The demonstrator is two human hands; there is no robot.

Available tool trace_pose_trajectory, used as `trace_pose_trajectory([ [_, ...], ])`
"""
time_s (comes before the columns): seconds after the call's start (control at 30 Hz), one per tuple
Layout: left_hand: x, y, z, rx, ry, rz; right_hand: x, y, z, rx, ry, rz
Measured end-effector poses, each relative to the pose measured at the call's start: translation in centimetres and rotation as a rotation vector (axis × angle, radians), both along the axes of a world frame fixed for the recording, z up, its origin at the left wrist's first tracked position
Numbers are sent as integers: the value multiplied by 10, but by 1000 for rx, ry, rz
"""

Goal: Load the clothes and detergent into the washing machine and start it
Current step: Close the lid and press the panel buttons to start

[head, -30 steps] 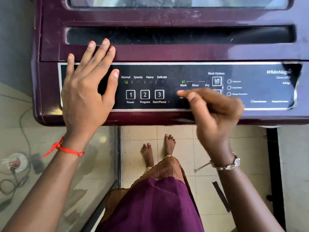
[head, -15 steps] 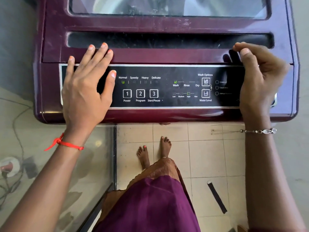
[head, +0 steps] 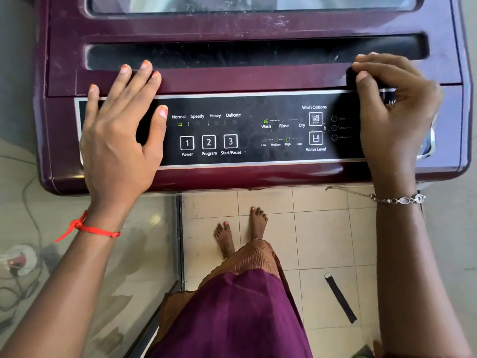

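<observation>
While washing machine (head: 247, 81) panel runs left-right, left hand (head: 118, 140) flat, grip apart, right hand (head: 395, 112) curled, empty.

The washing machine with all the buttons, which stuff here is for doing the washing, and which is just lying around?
For the washing:
- maroon top-loading washing machine
- its black control panel with the square Start/Pause button
- left hand and right hand, both resting on the machine

Just lying around:
- black strip on the tiled floor
- tangled cables and a white plug on the left

Maroon top-load washing machine (head: 247, 81); lid shut; Normal, Wash, High lit.
</observation>
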State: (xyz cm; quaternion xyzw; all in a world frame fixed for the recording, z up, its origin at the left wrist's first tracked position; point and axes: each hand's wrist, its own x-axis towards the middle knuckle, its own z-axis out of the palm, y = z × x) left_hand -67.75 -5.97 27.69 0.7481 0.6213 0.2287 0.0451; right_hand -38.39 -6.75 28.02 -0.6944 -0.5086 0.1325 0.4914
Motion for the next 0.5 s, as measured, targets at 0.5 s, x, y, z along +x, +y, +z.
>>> trace_pose_trajectory([
  [0.5,0,0,3,-16,-28,-7,-10,-5,-2,48,-332,-24],
])
